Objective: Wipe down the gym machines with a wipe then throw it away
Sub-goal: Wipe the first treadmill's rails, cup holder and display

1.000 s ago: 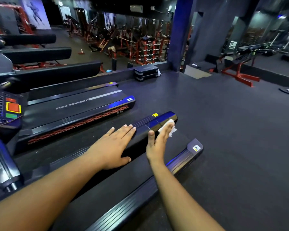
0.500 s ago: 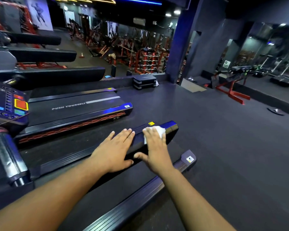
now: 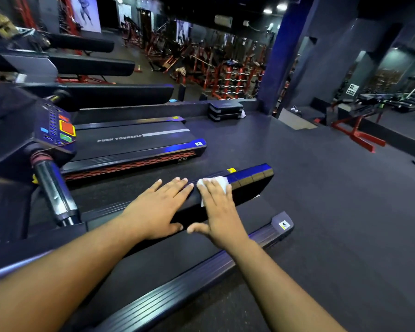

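Observation:
I lean over a black treadmill whose left side rail (image 3: 249,174) ends in a blue tip with a yellow sticker. A white wipe (image 3: 216,182) lies on that rail under the straight fingers of my right hand (image 3: 219,208), which presses it flat, thumb spread toward the belt. My left hand (image 3: 157,207) rests palm down on the same rail just to the left, fingers straight and together. The treadmill's belt (image 3: 177,257) runs between this rail and the right side rail (image 3: 268,232).
A second treadmill (image 3: 134,142) marked PUSH YOURSELF lies to the left, its console (image 3: 58,130) and chrome handle (image 3: 55,192) close by my left arm. Stacked steppers (image 3: 225,111) sit at the platform's far edge. A red bench frame (image 3: 357,133) stands right. Dark rubber floor (image 3: 333,200) spreads right.
My right hand turned from edge-on to flat over the wipe and slid back along the rail toward my left hand. The left hand stayed on the rail. The camera tilted slightly.

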`<control>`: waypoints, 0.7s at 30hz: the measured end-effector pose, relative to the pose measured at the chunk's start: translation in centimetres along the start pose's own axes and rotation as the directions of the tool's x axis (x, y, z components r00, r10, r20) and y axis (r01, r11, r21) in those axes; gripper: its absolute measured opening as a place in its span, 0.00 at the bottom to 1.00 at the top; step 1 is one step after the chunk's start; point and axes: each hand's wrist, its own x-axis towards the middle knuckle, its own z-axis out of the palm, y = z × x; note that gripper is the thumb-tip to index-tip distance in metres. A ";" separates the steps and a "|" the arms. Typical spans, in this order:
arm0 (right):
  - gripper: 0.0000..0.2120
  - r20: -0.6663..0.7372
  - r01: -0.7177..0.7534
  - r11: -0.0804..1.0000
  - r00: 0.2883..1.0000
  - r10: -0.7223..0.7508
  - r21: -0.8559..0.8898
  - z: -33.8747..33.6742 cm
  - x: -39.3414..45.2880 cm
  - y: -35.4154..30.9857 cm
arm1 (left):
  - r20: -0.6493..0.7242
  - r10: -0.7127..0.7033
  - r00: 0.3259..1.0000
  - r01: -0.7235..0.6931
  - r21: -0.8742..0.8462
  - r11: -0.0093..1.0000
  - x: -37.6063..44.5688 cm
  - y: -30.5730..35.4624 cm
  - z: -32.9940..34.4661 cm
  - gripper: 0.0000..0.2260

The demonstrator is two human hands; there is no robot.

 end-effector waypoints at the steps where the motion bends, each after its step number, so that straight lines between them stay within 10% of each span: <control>1: 0.55 -0.007 0.044 0.999 0.999 -0.044 0.002 0.3 -0.5 -0.7 | 0.001 -0.001 1.000 0.001 0.001 1.000 -0.4 -0.2 -0.1 0.47; 4: 0.52 -0.085 0.003 0.999 0.996 -0.007 -0.042 1.2 -1.1 1.1 | 0.019 0.016 1.000 -0.016 0.019 1.000 -1.5 -0.9 -0.2 0.48; 8: 0.52 -0.199 -0.374 0.911 0.893 0.404 0.172 2.2 -0.3 0.9 | 0.045 0.051 0.998 -0.053 0.029 0.998 -1.8 -1.2 -0.4 0.48; 15: 0.53 -0.224 -0.148 0.974 0.957 0.185 0.173 6.2 -2.4 -3.6 | 0.014 0.043 0.999 -0.044 0.039 0.998 -1.8 -0.9 0.0 0.49; 21: 0.53 -0.248 -0.441 0.639 0.665 0.704 0.631 5.2 0.2 1.8 | 0.025 0.037 0.999 -0.038 0.061 0.997 -1.3 -0.8 -0.1 0.50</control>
